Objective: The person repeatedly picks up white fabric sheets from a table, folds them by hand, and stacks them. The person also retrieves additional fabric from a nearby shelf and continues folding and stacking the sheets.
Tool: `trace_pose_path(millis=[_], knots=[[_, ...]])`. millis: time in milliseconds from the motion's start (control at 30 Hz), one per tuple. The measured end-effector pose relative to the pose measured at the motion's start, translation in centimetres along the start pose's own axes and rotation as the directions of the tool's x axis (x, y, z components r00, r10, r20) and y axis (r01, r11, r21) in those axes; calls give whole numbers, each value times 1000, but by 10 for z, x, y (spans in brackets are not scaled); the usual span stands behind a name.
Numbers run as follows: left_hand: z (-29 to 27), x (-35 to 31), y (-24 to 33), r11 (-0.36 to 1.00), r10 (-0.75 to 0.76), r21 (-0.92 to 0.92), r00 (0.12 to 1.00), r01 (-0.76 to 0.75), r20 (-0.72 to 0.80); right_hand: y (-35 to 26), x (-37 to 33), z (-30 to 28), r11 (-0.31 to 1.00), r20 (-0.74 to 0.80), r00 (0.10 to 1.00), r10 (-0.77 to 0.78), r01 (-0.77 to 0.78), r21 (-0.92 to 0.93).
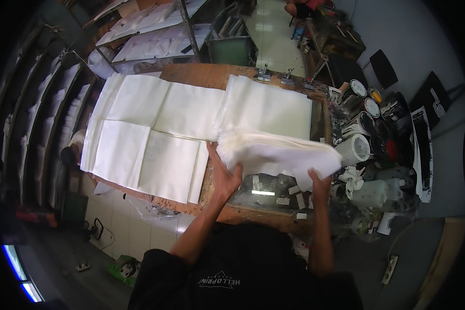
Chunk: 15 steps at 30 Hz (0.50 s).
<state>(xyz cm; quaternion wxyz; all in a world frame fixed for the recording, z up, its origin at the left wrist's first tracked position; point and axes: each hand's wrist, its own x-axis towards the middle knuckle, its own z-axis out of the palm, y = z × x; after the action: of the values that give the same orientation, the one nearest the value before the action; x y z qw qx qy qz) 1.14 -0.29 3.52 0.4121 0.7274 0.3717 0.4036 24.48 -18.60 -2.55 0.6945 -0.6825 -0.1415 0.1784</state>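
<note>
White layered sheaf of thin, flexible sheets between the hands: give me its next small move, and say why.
Probably lower the right hand gently to level the white layered sheaf: it looks bowed, with its near right corner at that hand and its left end by the left hand. Motion blur hides how firm the left grip is.

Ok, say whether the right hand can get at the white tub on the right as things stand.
Probably not freely: the right hand seems to be holding the lifted white sheets, whose right end lies between it and the white tub in this view.
</note>
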Motion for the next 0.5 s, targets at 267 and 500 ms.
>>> trace_pose_path(millis=[267,500], knots=[[-2,-1,9,925,-39,-378,999,44,21,-35,-10,1,998,-170,985,-24,32,46],[7,2,-42,993,96,-78,992,-90,78,11,-1,-13,938,-126,978,-166,117,-325]])
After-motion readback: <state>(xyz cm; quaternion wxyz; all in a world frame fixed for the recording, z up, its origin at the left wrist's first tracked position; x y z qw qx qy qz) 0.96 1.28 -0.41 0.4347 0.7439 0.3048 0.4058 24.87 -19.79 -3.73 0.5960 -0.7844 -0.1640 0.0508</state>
